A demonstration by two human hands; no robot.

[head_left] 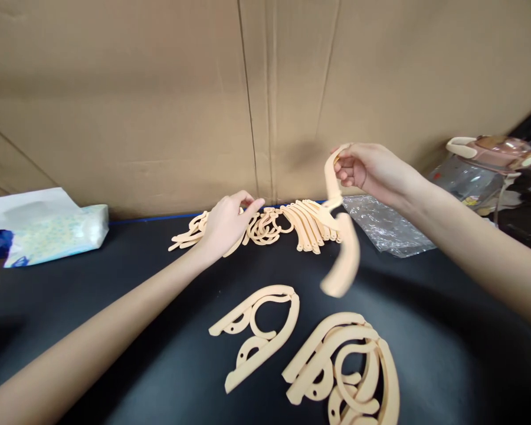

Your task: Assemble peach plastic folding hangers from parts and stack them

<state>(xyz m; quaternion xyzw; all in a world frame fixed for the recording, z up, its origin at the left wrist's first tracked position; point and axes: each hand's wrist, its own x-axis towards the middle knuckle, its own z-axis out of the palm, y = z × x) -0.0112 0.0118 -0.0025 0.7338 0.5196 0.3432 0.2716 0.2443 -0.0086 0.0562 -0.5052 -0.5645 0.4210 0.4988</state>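
Observation:
My right hand (358, 171) is closed around the upper end of a beige plastic folding hanger (333, 177), held up above the table. The hanger's lower arm (344, 260) hangs down and is blurred by motion. At the back of the table, my left hand (230, 221) is over a pile of loose beige hooks (265, 227), thumb stretched out and apart from the fingers. Its other fingers are partly hidden, and no part shows in its grasp. Right of this pile lies a row of curved hanger arms (307, 227).
One folded hanger (292, 316) lies on the black table (168, 354); several more are stacked as a pile (387, 378) at the front right. A tissue pack (62, 233) sits left, a clear plastic bag (384, 227) right, near a lidded jug (491, 153). Cardboard (159, 118) stands behind.

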